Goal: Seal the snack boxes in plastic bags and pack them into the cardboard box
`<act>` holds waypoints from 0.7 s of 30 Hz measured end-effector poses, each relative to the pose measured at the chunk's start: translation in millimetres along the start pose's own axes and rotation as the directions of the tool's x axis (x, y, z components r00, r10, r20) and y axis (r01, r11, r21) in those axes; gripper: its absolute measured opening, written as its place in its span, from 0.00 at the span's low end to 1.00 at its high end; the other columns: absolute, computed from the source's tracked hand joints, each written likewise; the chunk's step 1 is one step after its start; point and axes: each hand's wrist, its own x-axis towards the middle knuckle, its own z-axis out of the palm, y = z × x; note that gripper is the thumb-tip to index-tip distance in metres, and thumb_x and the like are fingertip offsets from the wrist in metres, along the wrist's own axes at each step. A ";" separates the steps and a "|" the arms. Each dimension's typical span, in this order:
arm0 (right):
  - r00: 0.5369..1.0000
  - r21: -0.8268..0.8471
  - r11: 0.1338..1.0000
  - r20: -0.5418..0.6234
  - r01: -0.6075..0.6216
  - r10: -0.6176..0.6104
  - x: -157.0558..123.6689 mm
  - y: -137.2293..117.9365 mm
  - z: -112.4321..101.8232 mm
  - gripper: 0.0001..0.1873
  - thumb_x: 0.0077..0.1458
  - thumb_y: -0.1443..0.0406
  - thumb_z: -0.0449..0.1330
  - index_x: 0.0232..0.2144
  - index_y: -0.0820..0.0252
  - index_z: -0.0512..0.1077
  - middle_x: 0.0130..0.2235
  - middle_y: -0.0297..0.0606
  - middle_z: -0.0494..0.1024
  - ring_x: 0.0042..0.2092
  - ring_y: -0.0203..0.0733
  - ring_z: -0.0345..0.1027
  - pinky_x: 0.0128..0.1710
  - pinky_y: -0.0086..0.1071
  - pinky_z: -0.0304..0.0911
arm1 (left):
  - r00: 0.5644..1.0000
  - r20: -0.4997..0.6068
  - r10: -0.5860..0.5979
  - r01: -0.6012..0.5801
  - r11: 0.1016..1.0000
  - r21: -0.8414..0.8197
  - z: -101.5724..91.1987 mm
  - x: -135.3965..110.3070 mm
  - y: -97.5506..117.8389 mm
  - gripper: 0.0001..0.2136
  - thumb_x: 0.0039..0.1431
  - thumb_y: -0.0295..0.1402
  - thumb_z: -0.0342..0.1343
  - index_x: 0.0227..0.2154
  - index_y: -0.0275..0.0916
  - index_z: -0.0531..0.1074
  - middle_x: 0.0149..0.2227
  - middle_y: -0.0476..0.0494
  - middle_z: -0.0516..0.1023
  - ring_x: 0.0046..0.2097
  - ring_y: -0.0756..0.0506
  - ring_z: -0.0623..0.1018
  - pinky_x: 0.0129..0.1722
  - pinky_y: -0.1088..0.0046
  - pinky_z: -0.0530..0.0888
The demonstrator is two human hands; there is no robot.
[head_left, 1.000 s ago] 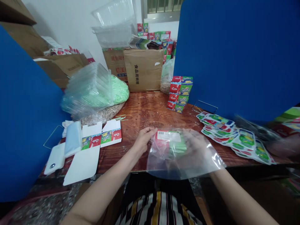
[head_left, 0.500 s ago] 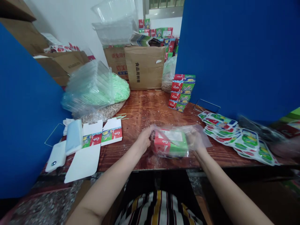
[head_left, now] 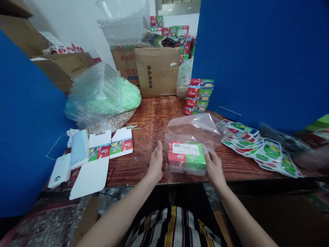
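Observation:
A red and green Cola and Sprite printed box (head_left: 187, 163) with a white label on top lies inside a clear plastic bag (head_left: 195, 122) at the table's front. The bag's loose open end spreads over the table behind the box. My left hand (head_left: 156, 164) stands on edge just left of the box, its fingers stretched out and holding nothing. At the box's right side, my right hand (head_left: 215, 168) has bent fingers against the bag and seems to pinch its side; the fingertips are partly hidden.
Matching boxes (head_left: 198, 96) are stacked behind. Printed cards (head_left: 257, 144) lie in a pile at right. On the left are an unfolded carton (head_left: 102, 151), a pale blue packet (head_left: 79, 149) and a white phone-like object (head_left: 60, 170). A cardboard box (head_left: 158, 72) and blue panels (head_left: 257, 61) bound the table.
The bagged box has come down flat and turned squarer to me. The bag's loose end has swung from the right to behind the box. My left hand has let go and straightened.

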 end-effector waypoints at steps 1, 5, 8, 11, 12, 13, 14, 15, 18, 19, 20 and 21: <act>1.000 -0.020 1.000 0.005 0.001 -0.001 -3.3 -5.3 -0.1 0.24 0.52 0.44 0.60 0.31 0.61 0.70 0.31 0.35 0.73 0.32 0.38 0.64 0.31 0.28 0.61 | 0.998 0.049 0.039 -0.040 0.999 0.029 -4.0 -2.8 -0.9 0.27 0.48 0.62 0.55 0.30 0.39 0.65 0.19 0.54 0.68 0.17 0.55 0.65 0.14 0.81 0.58; 0.999 0.022 1.000 0.032 -0.015 0.014 -17.2 -22.9 -1.9 0.23 0.53 0.45 0.61 0.35 0.59 0.70 0.32 0.34 0.71 0.32 0.36 0.62 0.31 0.27 0.61 | 0.964 0.258 0.069 -0.104 0.987 0.125 -22.7 -6.1 -5.6 0.24 0.46 0.53 0.64 0.25 0.38 0.62 0.18 0.55 0.67 0.19 0.55 0.65 0.18 0.81 0.62; 0.995 0.174 0.982 0.077 -0.068 0.055 -29.2 -26.7 -9.9 0.23 0.50 0.52 0.67 0.44 0.55 0.69 0.34 0.33 0.70 0.31 0.34 0.62 0.29 0.25 0.62 | 0.936 0.350 0.040 -0.090 0.988 0.129 -36.5 -6.9 -11.5 0.22 0.49 0.52 0.62 0.23 0.37 0.64 0.20 0.52 0.69 0.21 0.54 0.67 0.21 0.80 0.65; 0.984 0.248 0.963 0.165 -0.101 0.061 -39.1 -22.8 -21.6 0.26 0.50 0.57 0.68 0.49 0.51 0.65 0.32 0.31 0.67 0.27 0.32 0.59 0.25 0.24 0.60 | 0.923 0.385 0.022 -0.095 0.981 0.171 -45.5 -8.3 -20.4 0.21 0.49 0.50 0.63 0.24 0.36 0.65 0.22 0.51 0.71 0.23 0.53 0.69 0.25 0.79 0.67; 0.982 0.241 0.967 0.187 -0.085 0.040 -41.0 -19.3 -25.0 0.26 0.50 0.58 0.68 0.49 0.51 0.64 0.32 0.31 0.67 0.27 0.32 0.61 0.25 0.24 0.61 | 0.923 0.384 0.008 -0.090 0.976 0.197 -47.1 -7.8 -24.4 0.21 0.48 0.50 0.63 0.24 0.36 0.66 0.22 0.51 0.71 0.23 0.53 0.70 0.25 0.79 0.68; 0.978 0.220 0.974 0.206 -0.062 0.016 -41.9 -14.4 -27.6 0.24 0.51 0.59 0.67 0.48 0.51 0.64 0.32 0.31 0.67 0.29 0.34 0.63 0.27 0.26 0.63 | 0.928 0.374 -0.007 -0.085 0.969 0.230 -48.2 -6.4 -28.9 0.21 0.47 0.50 0.63 0.24 0.36 0.66 0.21 0.51 0.71 0.22 0.53 0.70 0.23 0.79 0.67; 0.975 0.185 0.982 0.220 -0.030 -0.011 -41.9 -7.9 -29.4 0.22 0.51 0.59 0.67 0.45 0.52 0.64 0.32 0.32 0.68 0.30 0.35 0.64 0.29 0.27 0.64 | 0.934 0.356 -0.023 -0.081 0.958 0.274 -48.9 -3.9 -33.9 0.21 0.47 0.50 0.63 0.24 0.36 0.66 0.21 0.51 0.70 0.21 0.52 0.70 0.22 0.79 0.65; 0.973 0.137 0.991 0.226 0.004 -0.035 -40.8 0.1 -30.4 0.19 0.51 0.59 0.66 0.42 0.53 0.64 0.32 0.33 0.68 0.31 0.36 0.65 0.30 0.28 0.65 | 0.942 0.334 -0.035 -0.081 0.942 0.326 -49.5 -0.3 -39.1 0.20 0.46 0.50 0.63 0.24 0.36 0.67 0.20 0.51 0.69 0.20 0.52 0.69 0.20 0.79 0.63; 0.968 -0.078 0.992 0.237 0.104 -0.083 -33.0 28.6 -31.1 0.13 0.51 0.59 0.63 0.33 0.55 0.62 0.30 0.34 0.68 0.31 0.39 0.66 0.31 0.31 0.65 | 0.952 0.303 -0.052 -0.109 0.863 0.493 -52.0 13.8 -52.4 0.18 0.46 0.48 0.63 0.24 0.36 0.69 0.17 0.52 0.68 0.18 0.52 0.67 0.18 0.78 0.60; 0.967 -0.181 0.975 0.242 0.126 -0.080 -29.8 37.3 -31.8 0.12 0.50 0.59 0.62 0.31 0.55 0.62 0.29 0.34 0.68 0.30 0.40 0.66 0.32 0.32 0.65 | 0.952 0.304 -0.043 -0.137 0.826 0.547 -53.5 17.8 -54.0 0.17 0.46 0.46 0.63 0.23 0.37 0.70 0.17 0.51 0.68 0.19 0.50 0.68 0.20 0.78 0.61; 0.965 -0.291 0.947 0.253 0.138 -0.063 -26.7 44.5 -33.3 0.11 0.48 0.59 0.61 0.30 0.55 0.62 0.27 0.34 0.69 0.29 0.41 0.66 0.32 0.35 0.65 | 0.955 0.296 -0.023 -0.169 0.777 0.607 -55.2 20.8 -53.2 0.15 0.45 0.44 0.65 0.21 0.38 0.69 0.17 0.50 0.68 0.21 0.48 0.70 0.23 0.76 0.64; 0.963 -0.395 0.908 0.268 0.142 -0.035 -24.0 49.4 -35.8 0.10 0.47 0.58 0.60 0.29 0.55 0.62 0.26 0.35 0.69 0.28 0.43 0.66 0.33 0.37 0.65 | 0.961 0.275 0.009 -0.199 0.715 0.670 -57.0 22.3 -50.0 0.15 0.43 0.42 0.66 0.19 0.39 0.68 0.18 0.49 0.69 0.25 0.45 0.73 0.27 0.74 0.68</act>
